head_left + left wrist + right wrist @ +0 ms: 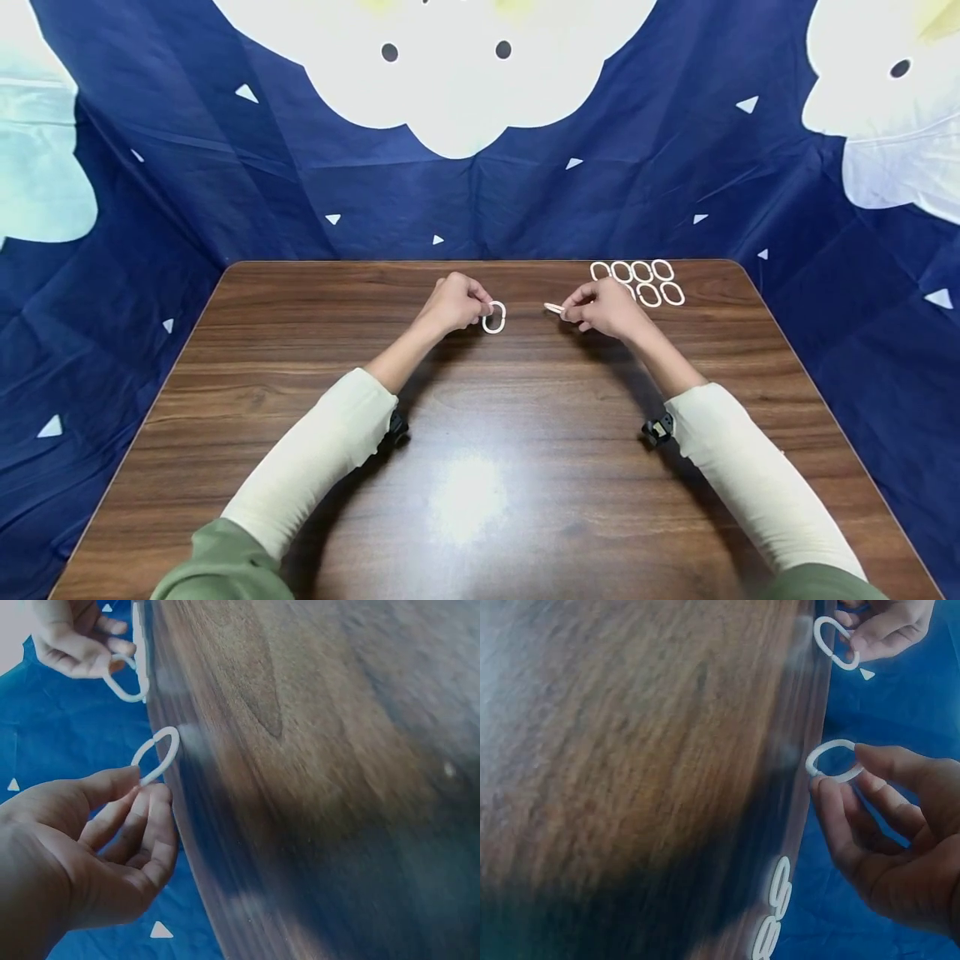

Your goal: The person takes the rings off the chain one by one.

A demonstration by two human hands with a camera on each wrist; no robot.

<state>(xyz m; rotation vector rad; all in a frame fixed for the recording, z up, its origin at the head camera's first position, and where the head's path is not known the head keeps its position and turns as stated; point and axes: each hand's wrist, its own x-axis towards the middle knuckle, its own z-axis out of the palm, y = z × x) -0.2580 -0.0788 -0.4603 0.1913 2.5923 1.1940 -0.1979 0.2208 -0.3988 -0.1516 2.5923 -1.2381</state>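
Between thumb and fingers, my left hand (pixel 454 303) pinches a white oval ring (pixel 494 317); the left wrist view shows a small break in the loop of this ring (pixel 156 756). To its right, my right hand (pixel 604 307) pinches a second white oval ring (pixel 553 308), seen nearly edge-on from the head. In the right wrist view that ring (pixel 834 760) is held at its side by thumb and fingertips. The two rings are apart, facing each other across a short gap above the table. Several similar rings (pixel 672 293) lie in two rows beyond my right hand, which partly hides them.
The brown wooden table (pixel 480 400) has its far edge just beyond both hands. Behind it and at the sides hangs a blue cloth (pixel 465 200) with white cloud shapes and small triangles. Dark devices (pixel 659 428) are worn on both wrists.
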